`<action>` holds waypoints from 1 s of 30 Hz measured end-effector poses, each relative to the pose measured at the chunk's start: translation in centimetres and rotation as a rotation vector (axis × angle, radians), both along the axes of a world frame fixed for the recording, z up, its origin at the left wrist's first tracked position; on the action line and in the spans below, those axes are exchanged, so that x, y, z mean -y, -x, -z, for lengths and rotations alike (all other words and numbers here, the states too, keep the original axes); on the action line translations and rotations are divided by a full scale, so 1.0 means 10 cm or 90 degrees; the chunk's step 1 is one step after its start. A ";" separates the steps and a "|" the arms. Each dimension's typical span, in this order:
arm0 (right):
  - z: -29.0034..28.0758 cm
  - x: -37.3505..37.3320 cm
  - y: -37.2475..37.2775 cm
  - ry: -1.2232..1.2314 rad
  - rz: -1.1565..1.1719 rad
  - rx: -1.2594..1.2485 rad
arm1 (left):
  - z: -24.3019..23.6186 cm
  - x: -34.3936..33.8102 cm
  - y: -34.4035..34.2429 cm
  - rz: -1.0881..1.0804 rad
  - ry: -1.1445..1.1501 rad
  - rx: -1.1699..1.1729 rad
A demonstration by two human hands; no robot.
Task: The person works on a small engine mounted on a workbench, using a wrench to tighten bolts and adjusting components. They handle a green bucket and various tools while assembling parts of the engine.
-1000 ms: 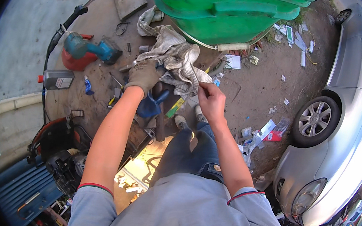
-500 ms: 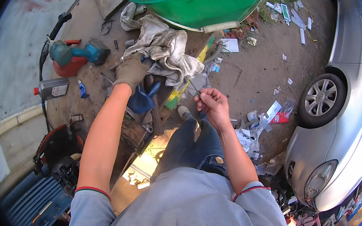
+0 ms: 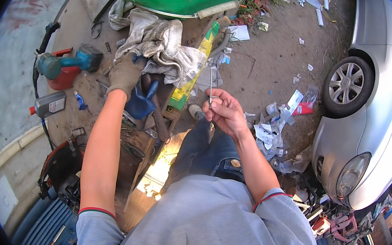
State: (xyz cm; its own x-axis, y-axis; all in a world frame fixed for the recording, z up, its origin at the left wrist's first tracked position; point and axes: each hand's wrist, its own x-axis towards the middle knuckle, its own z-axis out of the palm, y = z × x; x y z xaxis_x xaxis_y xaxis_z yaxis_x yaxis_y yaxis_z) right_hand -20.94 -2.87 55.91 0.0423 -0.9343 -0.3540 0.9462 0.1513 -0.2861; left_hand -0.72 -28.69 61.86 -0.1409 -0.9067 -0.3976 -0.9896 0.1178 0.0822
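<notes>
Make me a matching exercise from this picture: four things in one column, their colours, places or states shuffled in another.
1. Left hand
2. Thin metal rod
3. Car
4. Bottle

A. Silver, at the picture's right
B. Grey with a red cap
C. Gloved, at the striped cloth
D. Held in the bare right hand

Pairs: 1-C, 2-D, 3-A, 4-B
</notes>
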 end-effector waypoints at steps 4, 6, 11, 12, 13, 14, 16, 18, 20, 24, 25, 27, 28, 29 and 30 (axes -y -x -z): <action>0.01 0.13 0.01 -0.071 -0.023 -0.158 | 0.06 0.01 -0.06 0.009 0.033 -0.008; 0.02 0.34 0.00 -0.137 -0.021 -0.353 | 0.05 0.01 -0.05 -0.001 0.018 0.002; 0.00 0.99 -0.04 -0.185 -0.070 -0.852 | -0.03 -0.01 0.04 -0.015 0.005 0.015; -0.02 1.03 -0.05 -0.183 -0.079 -0.887 | -0.02 -0.01 0.03 -0.016 0.000 0.017; -0.04 1.04 -0.06 -0.180 -0.088 -0.922 | -0.03 -0.02 0.03 -0.017 -0.005 0.019; -0.06 1.06 -0.07 -0.178 -0.096 -0.957 | -0.04 -0.01 0.04 -0.017 -0.010 0.020; -0.07 1.04 -0.07 -0.193 -0.080 -0.895 | -0.08 -0.01 0.05 -0.013 -0.031 0.029; -0.10 1.01 -0.06 -0.194 -0.061 -0.832 | -0.11 -0.03 0.08 -0.015 -0.034 0.035; 0.00 0.95 -0.10 -0.216 -0.124 -0.886 | -0.09 0.00 0.07 -0.019 -0.026 0.035; 0.32 0.68 -0.23 -0.242 -0.211 -0.973 | -0.12 -0.04 0.11 -0.036 -0.028 0.011; 0.42 0.58 -0.24 -0.240 -0.275 -1.017 | -0.06 -0.03 0.06 -0.025 -0.007 -0.001; 0.46 0.25 -0.22 -0.283 -0.248 -0.921 | 0.00 -0.06 0.00 -0.009 0.008 -0.003; 0.47 0.16 -0.21 -0.301 -0.236 -0.870 | 0.00 -0.07 -0.03 -0.001 0.015 0.001; 0.52 0.14 -0.19 -0.280 -0.122 -0.766 | 0.01 -0.04 -0.02 -0.003 0.019 0.002; 0.55 0.12 -0.20 -0.261 -0.014 -0.659 | 0.01 -0.04 -0.04 -0.013 0.011 0.008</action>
State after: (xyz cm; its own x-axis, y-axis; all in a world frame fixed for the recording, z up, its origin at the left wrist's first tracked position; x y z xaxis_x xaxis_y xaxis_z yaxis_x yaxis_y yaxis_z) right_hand -18.94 -4.02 50.37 -0.4365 -0.7416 -0.5094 0.2760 0.4285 -0.8603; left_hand -0.33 -28.33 61.73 -0.1169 -0.9161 -0.3835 -0.9929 0.0986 0.0673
